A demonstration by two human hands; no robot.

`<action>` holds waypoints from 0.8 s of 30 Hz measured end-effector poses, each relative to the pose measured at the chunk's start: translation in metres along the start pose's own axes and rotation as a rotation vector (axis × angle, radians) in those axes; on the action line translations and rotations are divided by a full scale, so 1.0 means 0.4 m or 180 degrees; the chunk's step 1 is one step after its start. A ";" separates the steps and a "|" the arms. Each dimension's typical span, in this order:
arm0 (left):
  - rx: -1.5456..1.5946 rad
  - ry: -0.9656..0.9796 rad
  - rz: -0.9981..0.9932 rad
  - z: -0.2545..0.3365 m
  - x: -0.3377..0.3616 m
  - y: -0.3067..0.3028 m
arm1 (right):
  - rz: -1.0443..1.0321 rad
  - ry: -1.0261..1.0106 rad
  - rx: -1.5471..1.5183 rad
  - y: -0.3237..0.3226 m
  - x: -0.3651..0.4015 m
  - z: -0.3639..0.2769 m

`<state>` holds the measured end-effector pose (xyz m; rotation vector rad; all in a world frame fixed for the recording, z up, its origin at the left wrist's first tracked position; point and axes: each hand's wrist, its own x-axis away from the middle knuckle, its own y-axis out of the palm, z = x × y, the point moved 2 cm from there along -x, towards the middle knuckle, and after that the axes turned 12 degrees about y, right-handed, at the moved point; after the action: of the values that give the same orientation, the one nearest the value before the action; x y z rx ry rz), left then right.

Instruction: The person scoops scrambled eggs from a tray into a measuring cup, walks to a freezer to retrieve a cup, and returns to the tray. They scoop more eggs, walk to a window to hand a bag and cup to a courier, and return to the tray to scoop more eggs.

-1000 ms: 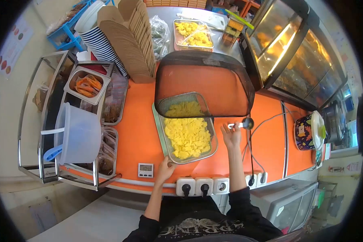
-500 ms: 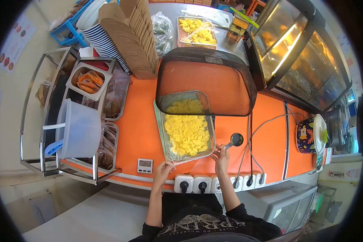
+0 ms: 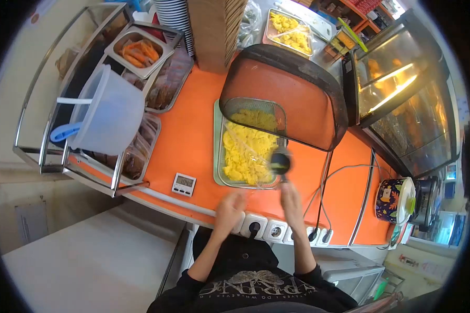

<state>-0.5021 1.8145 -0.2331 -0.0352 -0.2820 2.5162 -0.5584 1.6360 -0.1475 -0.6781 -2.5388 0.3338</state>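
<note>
My right hand [image 3: 291, 206] is closed round the handle of a dark round scoop [image 3: 280, 161]. The scoop is blurred and is over the near right corner of a metal tray [image 3: 219, 169]. Yellow crumbly food that looks like scrambled egg [image 3: 245, 151] fills the tray, with clear plastic film [image 3: 244, 145] lying across part of it. My left hand [image 3: 230, 213] is just short of the tray's near edge, above the sockets; motion smears its fingers. A black mesh cover [image 3: 287, 96] leans over the tray's far end.
Power sockets [image 3: 275, 230] line the counter's front edge, with cords on the right. A small timer [image 3: 184, 184] lies left. A metal rack [image 3: 23, 130] carries a plastic tub [image 3: 109, 115] and food trays. At right are a lit display cabinet [image 3: 402, 88] and patterned pot [image 3: 390, 201].
My left hand has drawn away from the tray edge and the film there. My right hand has swung the scoop left over the tray. The whole view has turned.
</note>
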 end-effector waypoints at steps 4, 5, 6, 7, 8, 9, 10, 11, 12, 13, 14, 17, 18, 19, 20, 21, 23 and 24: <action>-0.0084 -0.0165 0.1607 -0.076 -0.037 -0.059 | 0.0051 -0.1048 0.1419 0.153 -0.074 -0.051; 0.0315 -0.0585 0.1459 -0.091 -0.048 -0.063 | 0.0097 -0.0811 0.2280 0.168 -0.094 -0.049; 0.0340 -0.0598 0.1493 -0.099 -0.055 -0.063 | 0.0072 -0.0828 0.2312 0.171 -0.111 -0.043; 0.0149 -0.0540 0.1360 -0.105 -0.059 -0.055 | 0.0278 -0.1017 0.2772 0.163 -0.125 -0.033; -0.0036 -0.0497 0.1211 -0.111 -0.057 -0.043 | 0.0481 -0.1195 0.3231 0.156 -0.135 -0.023; -0.0002 -0.0544 0.1217 -0.136 -0.053 -0.027 | 0.0549 -0.1261 0.3608 0.155 -0.145 -0.015; 0.0261 -0.0533 0.1259 -0.164 -0.056 -0.011 | 0.0522 -0.1247 0.3645 0.153 -0.147 -0.009; 0.0521 -0.0511 0.1306 -0.168 -0.062 -0.005 | 0.0501 -0.1276 0.3803 0.152 -0.149 -0.005; 0.0548 -0.0528 0.1324 -0.170 -0.063 -0.001 | 0.0478 -0.1320 0.3960 0.152 -0.152 -0.003; 0.0840 -0.0584 0.1398 -0.173 -0.065 0.003 | 0.0456 -0.1339 0.3990 0.151 -0.156 0.000; 0.1127 -0.0639 0.1465 -0.164 -0.066 0.002 | 0.0208 -0.1419 0.4005 0.154 -0.157 0.005; 0.1603 -0.0975 0.1420 -0.142 -0.072 -0.002 | -0.0132 -0.1573 0.3901 0.154 -0.154 0.004; 0.1606 -0.0985 0.1413 -0.137 -0.072 -0.004 | -0.0208 -0.1639 0.3771 0.153 -0.149 0.004; 0.1736 -0.1050 0.1440 -0.132 -0.075 -0.005 | -0.0207 -0.1631 0.3773 0.153 -0.143 0.007; 0.1868 -0.1112 0.1473 -0.130 -0.076 -0.004 | -0.0307 -0.1613 0.3749 0.153 -0.134 0.014; 0.1868 -0.1116 0.1477 -0.128 -0.077 -0.003 | -0.0411 -0.1597 0.3722 0.155 -0.126 0.021; 0.1845 -0.1154 0.1506 -0.128 -0.077 -0.002 | -0.0466 -0.1666 0.3722 0.181 -0.116 0.039; 0.1833 -0.1163 0.1513 -0.135 -0.074 -0.003 | -0.0515 -0.1726 0.3720 0.193 -0.113 0.045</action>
<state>-0.4723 1.8092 -0.2865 0.6602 0.3610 2.9669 -0.5027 1.6758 -0.2075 0.1055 -2.2245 1.9094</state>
